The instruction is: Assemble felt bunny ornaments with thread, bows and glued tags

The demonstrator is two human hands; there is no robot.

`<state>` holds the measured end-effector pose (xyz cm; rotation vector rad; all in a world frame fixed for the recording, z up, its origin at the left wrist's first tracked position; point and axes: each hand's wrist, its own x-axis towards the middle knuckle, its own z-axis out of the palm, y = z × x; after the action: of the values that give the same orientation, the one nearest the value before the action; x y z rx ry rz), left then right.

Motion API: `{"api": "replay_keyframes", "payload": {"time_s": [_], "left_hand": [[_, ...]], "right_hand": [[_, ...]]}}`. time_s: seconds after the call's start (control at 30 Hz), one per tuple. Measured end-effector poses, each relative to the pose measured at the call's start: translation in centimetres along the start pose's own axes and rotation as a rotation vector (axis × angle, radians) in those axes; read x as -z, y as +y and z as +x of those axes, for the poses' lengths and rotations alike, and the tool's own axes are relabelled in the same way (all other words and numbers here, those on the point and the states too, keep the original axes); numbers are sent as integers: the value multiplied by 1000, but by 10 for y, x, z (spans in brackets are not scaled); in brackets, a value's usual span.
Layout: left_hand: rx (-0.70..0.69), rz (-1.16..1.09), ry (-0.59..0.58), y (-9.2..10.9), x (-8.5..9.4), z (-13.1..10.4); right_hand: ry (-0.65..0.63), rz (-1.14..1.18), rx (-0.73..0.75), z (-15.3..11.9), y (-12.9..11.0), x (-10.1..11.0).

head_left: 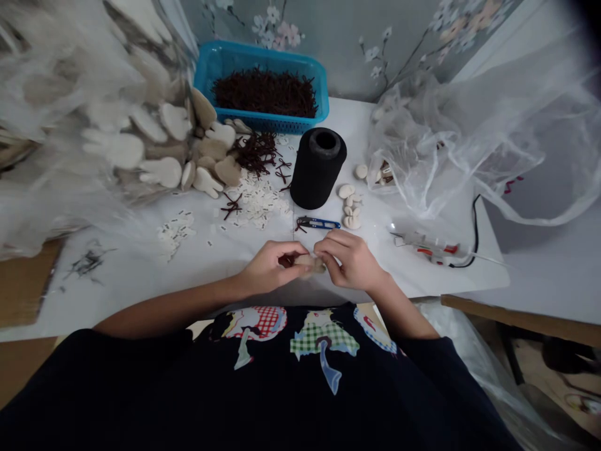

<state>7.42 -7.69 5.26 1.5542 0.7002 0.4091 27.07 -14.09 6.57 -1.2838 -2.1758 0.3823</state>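
Observation:
My left hand (276,267) is closed on a small beige plush bunny head (306,264), held just above the table's front edge. Something dark brown, perhaps a bow, shows between its thumb and fingers. At the other end of the plush piece, my right hand (350,258) pinches it with bent fingers; what lies under those fingertips is hidden. Just beyond the hands lie blue-handled thread snips (320,223). Behind them a black thread cone (318,169) stands upright. Several small cream plush pieces (351,216) rest to the right of the snips.
A blue basket (263,53) of brown bows stands at the back. Plush pieces (159,172) spill from a clear bag at left. White tags (256,203) lie scattered. At right are a glue gun (434,246) with a black cord and a translucent bag (422,150).

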Motion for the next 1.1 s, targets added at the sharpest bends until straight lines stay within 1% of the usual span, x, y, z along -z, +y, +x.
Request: {"api": "replay_keyframes", "payload": {"time_s": [0.07, 0.17, 0.23, 0.3, 0.37, 0.43, 0.5, 0.57, 0.63, 0.67, 0.7, 0.77, 0.8, 0.83, 0.9, 0.93, 0.97, 1.0, 1.03, 1.07, 1.1], "left_hand": [[-147, 192, -32, -2, 6, 1], [-443, 449, -85, -6, 15, 3], [-645, 578, -100, -9, 20, 4], [-818, 663, -88, -11, 24, 4], [-917, 687, -65, -15, 25, 3], [-939, 655, -41, -20, 25, 0], [-882, 577, -5, -27, 23, -2], [-760, 441, 53, -34, 19, -2], [-554, 227, 135, -40, 15, 0], [-432, 93, 186, -43, 13, 2], [-308, -48, 237, -44, 11, 5], [-88, -284, 323, -44, 9, 10], [-15, -354, 353, -43, 9, 12], [36, -384, 374, -42, 9, 14], [75, -352, 372, -40, 10, 14], [84, -311, 348, -40, 11, 14], [103, -277, 290, -40, 12, 13], [108, -256, 268, -40, 12, 12], [117, -235, 245, -41, 12, 10], [121, -219, 235, -41, 12, 9], [120, -208, 233, -40, 12, 9]], "right_hand": [[-17, 52, -4, 1, 1, 3], [-77, 162, -6, 2, 3, 7], [-131, 244, -9, 3, 3, 8], [-162, 296, -33, 3, 3, 8], [-172, 293, -81, 4, 3, 5], [-187, 263, -146, 3, 3, 1], [-192, 247, -242, -1, 4, -5], [-179, 258, -368, -9, 6, -12], [-121, 288, -524, -22, 7, -18], [-61, 300, -612, -31, 6, -20], [16, 309, -698, -41, 4, -22], [231, 263, -850, -65, 0, -25], [309, 221, -881, -79, -2, -27], [414, 168, -926, -92, -3, -29], [752, 44, -1076, -120, 5, -34], [935, 1, -1125, -133, 13, -36], [1120, -63, -1162, -145, 23, -37], [1263, -158, -1196, -157, 36, -36], [1309, -265, -1228, -167, 50, -32], [1302, -397, -1241, -177, 64, -25], [1255, -545, -1249, -184, 77, -16]]}}
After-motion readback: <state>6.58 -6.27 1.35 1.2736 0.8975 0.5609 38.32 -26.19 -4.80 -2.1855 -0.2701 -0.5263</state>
